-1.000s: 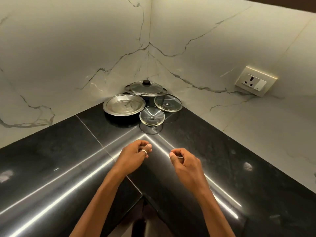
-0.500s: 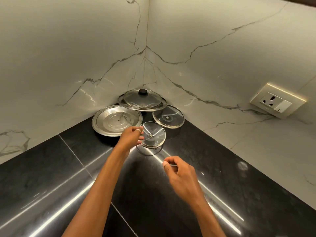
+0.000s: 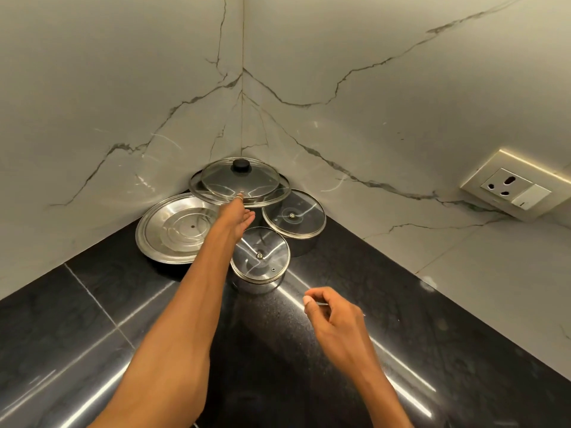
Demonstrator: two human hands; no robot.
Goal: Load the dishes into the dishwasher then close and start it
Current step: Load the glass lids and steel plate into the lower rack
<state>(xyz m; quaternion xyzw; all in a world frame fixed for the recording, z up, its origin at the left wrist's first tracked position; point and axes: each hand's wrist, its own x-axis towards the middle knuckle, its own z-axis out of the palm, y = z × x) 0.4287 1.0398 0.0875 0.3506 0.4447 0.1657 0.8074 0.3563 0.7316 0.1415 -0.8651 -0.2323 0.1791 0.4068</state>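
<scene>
Several dishes stand in the corner of the black counter (image 3: 92, 319). At the back is a pan under a large glass lid with a black knob (image 3: 241, 180). A round steel lid (image 3: 176, 230) lies to its left. Two steel pots with glass lids are in front, a medium one (image 3: 293, 214) and a small one (image 3: 261, 257). My left hand (image 3: 238, 217) stretches over the steel lid, fingers straight, its tips at the front rim of the large glass lid. My right hand (image 3: 336, 322) hovers above the counter, loosely curled, with nothing seen in it.
Marble walls meet right behind the dishes. A wall socket with a switch (image 3: 509, 186) sits on the right wall. The dishwasher is out of view.
My left hand has reached forward from near the small pot to the large glass lid's rim, and its fingers have straightened. The camera has moved closer to the corner. My right hand has barely moved.
</scene>
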